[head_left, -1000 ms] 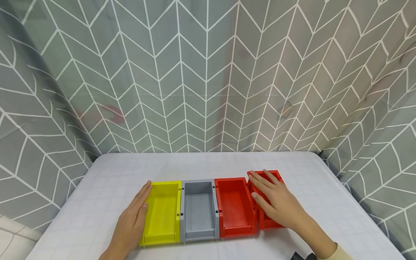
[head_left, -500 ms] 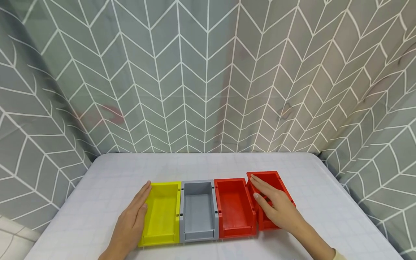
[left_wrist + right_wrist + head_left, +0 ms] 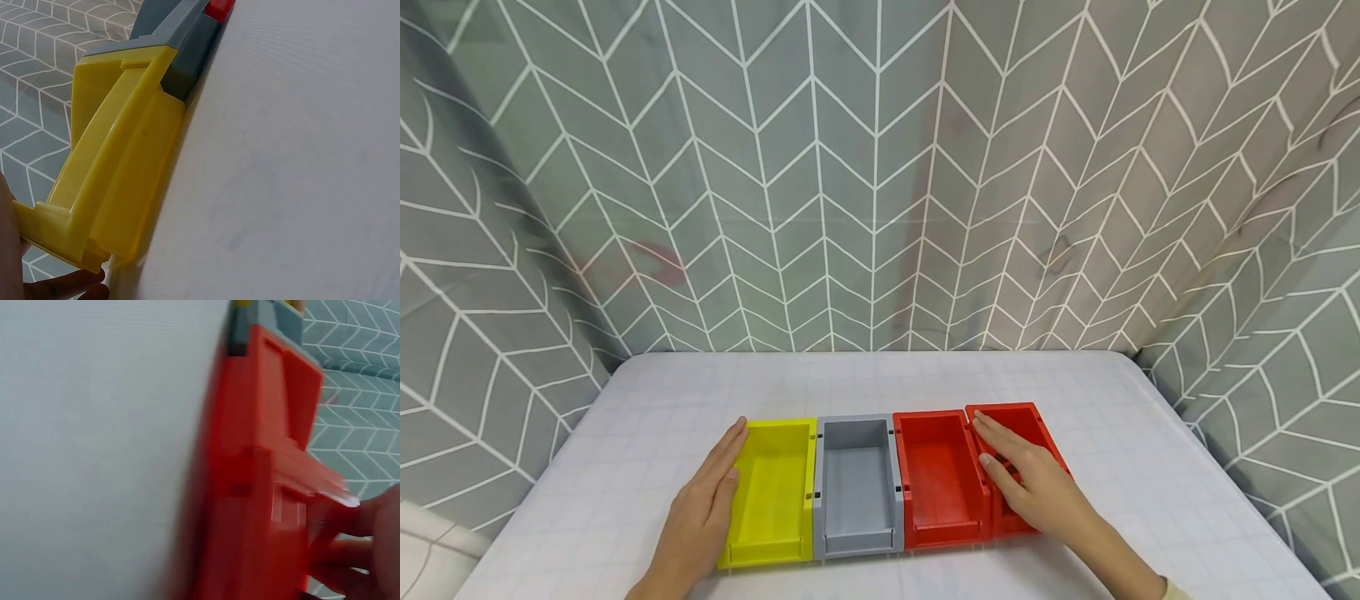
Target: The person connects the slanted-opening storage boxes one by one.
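Four open plastic bins stand in a row on the table. My left hand [image 3: 695, 508] lies along the outer left side of the yellow bin [image 3: 771, 487], thumb near its rim. Beside that bin is a grey bin [image 3: 858, 483], then a red bin [image 3: 938, 471]. My right hand [image 3: 1037, 483] rests over the right-hand red bin [image 3: 1021, 417], its fingers extended and fingertips at that bin's left rim. In the right wrist view, blur hides how the fingers touch the wall. The left wrist view has fingertips [image 3: 69, 284] below a yellow corner.
A white cloth covers the table [image 3: 880, 379]. Grey curtains [image 3: 872, 175] with white chevron lines hang behind it and on both sides.
The right-hand red bin has shifted toward me and slightly left, closer in line with the others. My right hand has moved with it; the left hand has stayed in place.
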A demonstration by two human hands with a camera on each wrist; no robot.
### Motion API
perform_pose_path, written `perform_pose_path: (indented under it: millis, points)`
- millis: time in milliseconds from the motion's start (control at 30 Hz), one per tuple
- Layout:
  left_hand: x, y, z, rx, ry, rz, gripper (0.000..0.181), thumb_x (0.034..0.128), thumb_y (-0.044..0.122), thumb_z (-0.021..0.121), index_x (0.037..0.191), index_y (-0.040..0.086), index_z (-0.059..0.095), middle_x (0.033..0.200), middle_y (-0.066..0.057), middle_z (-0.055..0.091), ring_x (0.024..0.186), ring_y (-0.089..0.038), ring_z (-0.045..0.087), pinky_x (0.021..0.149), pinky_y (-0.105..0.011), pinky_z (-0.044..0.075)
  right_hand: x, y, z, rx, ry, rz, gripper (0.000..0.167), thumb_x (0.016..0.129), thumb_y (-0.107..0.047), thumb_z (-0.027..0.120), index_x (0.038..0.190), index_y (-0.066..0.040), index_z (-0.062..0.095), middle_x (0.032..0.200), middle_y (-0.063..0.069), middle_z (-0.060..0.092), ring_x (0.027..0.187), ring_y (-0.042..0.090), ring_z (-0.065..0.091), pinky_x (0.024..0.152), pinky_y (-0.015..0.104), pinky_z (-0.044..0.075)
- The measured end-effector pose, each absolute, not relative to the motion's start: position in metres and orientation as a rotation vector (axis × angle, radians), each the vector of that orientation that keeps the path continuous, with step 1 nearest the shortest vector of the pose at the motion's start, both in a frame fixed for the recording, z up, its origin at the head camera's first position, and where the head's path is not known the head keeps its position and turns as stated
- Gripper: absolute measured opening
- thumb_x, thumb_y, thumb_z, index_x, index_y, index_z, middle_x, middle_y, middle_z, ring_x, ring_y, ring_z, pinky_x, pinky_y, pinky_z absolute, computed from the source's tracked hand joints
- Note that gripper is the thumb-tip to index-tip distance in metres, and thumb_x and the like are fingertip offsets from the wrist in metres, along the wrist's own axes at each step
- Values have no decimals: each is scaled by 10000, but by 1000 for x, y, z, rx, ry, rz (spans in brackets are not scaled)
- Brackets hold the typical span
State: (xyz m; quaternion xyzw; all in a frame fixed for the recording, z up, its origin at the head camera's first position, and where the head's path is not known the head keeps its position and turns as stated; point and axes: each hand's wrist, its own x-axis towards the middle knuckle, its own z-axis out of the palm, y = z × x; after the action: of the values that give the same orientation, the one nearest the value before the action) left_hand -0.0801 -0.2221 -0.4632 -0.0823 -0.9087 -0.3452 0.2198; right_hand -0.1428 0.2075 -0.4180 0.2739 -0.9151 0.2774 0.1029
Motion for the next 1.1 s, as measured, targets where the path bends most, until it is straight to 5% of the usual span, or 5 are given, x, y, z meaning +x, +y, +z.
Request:
perform_pose_path:
  millis: [267, 1100]
  points:
    - [-81, -223, -464, -241, -2496, -961, 516, 1104, 71, 468, 1614, 118, 401, 1672, 53, 318, 1506, -201, 333, 1126, -58, 146, -141, 206, -423, 743, -2743, 795, 550, 1039, -264, 653, 1546, -100, 518, 1589, 41, 465, 1392, 343, 502, 973, 568, 536]
    - [-80, -222, -463, -231, -2515, -961, 526, 1102, 68, 474, 1618, 125, 393, 1673, 47, 314, 1495, -276, 355, 1119, -47, 132, -140, 205, -434, 756, -2703, 729, 516, 1058, -271, 617, 1528, -75, 533, 1590, 13, 462, 1398, 280, 500, 1021, 538, 500]
